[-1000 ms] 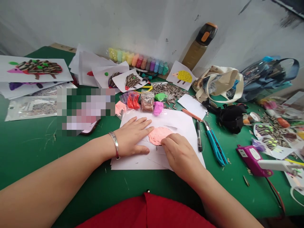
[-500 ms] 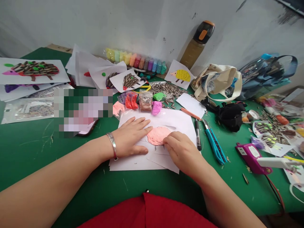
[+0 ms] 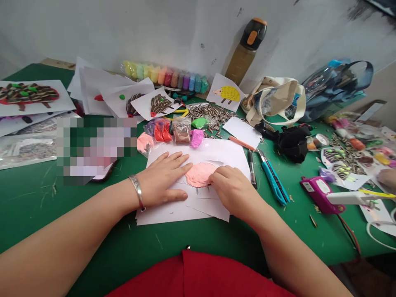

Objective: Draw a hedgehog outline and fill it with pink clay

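A flat, rounded patch of pink clay (image 3: 200,175) lies on white paper (image 3: 173,212) in front of me, with short drawn legs below it. My left hand (image 3: 167,177) rests flat on the paper, fingers spread, with the index fingertip at the clay's left edge. At the clay's right edge my right hand (image 3: 230,185) is closed, its fingertips pressed together on the rim. Whatever may be between those fingertips is hidden. Just behind the paper sit bags of red clay (image 3: 162,130), brown clay (image 3: 182,131) and purple-pink clay (image 3: 196,138).
A blue cutter (image 3: 274,179), a black pen (image 3: 252,170) and an orange pencil (image 3: 243,143) lie right of the paper. Sunflower seeds (image 3: 212,113) are heaped behind. A bottle (image 3: 246,51) stands by the wall. Another person's hand (image 3: 386,178) shows at the right edge.
The whole view has shifted, so the table things appear farther left. Another person's hand has come into view at the right edge. My hands keep nearly the same places on the paper and clay.
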`<state>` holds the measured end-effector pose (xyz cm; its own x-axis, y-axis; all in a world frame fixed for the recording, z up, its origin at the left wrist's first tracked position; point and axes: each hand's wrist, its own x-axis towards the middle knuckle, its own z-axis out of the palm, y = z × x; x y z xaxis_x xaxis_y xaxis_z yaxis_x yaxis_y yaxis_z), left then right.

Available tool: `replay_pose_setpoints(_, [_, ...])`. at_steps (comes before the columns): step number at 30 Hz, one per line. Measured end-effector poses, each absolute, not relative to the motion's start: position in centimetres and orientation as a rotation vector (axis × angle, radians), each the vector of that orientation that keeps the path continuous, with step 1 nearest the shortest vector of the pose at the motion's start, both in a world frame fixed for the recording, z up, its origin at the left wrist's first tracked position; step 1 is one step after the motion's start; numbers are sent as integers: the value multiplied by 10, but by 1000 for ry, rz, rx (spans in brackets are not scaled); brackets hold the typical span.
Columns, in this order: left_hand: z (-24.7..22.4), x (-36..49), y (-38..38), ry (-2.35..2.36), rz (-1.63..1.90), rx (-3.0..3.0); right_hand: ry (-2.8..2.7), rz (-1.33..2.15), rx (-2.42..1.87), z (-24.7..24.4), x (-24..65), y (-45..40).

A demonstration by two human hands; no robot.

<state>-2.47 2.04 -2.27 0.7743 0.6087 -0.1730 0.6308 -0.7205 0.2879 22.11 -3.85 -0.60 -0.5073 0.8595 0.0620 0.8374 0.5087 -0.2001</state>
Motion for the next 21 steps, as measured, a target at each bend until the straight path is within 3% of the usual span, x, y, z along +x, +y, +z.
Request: replay_pose_setpoints(21, [-13,-20,21,985,-190,2587,-2630,199,-1508,-6,235,-31])
